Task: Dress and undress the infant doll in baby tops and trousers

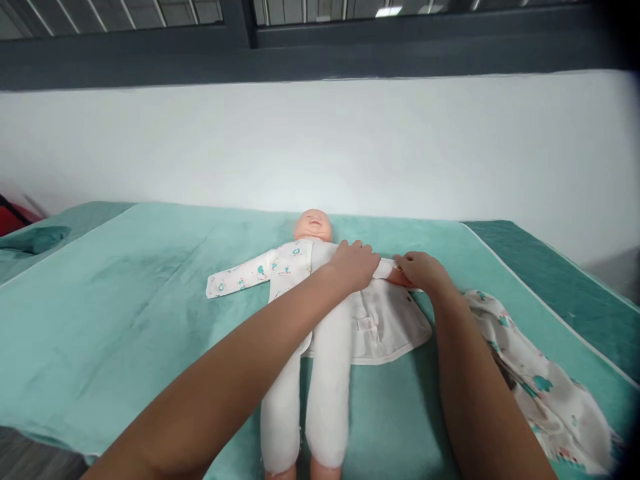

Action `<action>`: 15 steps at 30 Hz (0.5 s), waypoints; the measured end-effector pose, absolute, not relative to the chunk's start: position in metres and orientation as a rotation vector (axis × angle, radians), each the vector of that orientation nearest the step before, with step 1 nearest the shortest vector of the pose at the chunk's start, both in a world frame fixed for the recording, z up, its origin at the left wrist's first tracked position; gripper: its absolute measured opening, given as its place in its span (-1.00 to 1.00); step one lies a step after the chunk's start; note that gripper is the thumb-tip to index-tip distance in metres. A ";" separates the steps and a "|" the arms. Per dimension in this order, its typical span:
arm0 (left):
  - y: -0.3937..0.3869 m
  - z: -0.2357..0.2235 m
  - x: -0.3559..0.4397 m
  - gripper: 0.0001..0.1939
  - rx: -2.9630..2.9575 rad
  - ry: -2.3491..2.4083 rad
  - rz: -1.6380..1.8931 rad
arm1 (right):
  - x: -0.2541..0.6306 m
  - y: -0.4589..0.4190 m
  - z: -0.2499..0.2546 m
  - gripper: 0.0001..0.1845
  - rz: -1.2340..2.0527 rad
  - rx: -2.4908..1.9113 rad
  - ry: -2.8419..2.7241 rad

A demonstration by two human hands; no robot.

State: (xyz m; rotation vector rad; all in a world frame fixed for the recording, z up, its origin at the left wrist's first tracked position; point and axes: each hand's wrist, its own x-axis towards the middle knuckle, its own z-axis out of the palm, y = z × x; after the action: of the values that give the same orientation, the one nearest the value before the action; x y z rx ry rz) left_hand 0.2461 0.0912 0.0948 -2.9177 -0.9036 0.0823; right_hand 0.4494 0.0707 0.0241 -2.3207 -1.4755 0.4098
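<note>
A baby doll [313, 225] lies on its back, its legs in white fabric [327, 393] pointing toward me. A white printed baby jacket [290, 263] covers its arm and chest on my left. The jacket's other half is spread with its plain inside [387, 320] facing up, beneath the doll's arm on my right. My left hand [357, 263] is closed over that arm near the shoulder; its fingertips are partly hidden. Bent fingers of my right hand [423, 270] grip the doll's hand [399, 277] at the end of the white sleeve.
A crumpled white printed garment [540, 380] lies beside my right forearm. Green cloth [150, 287] covers the bed, with a white wall [300, 147] behind it. Something red [15, 219] shows at the far left edge.
</note>
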 end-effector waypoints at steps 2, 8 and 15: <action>0.095 0.087 0.256 -0.66 -2.901 -0.952 0.220 | 0.451 0.072 0.023 -0.61 0.458 -2.273 -1.469; 0.106 0.090 0.254 -0.62 -2.874 -0.962 0.184 | 0.465 0.068 0.029 -0.54 0.540 -2.166 -1.306; 0.107 0.114 0.232 -0.63 -2.785 -0.999 -0.079 | 0.454 0.069 0.024 -0.63 0.652 -2.115 -1.382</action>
State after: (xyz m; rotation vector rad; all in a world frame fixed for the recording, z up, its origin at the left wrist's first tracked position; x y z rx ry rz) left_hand 0.2320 0.1073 0.1136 -2.7851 -0.9988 -0.0792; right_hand 0.4539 0.0695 0.0239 -2.1149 -1.3821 0.6521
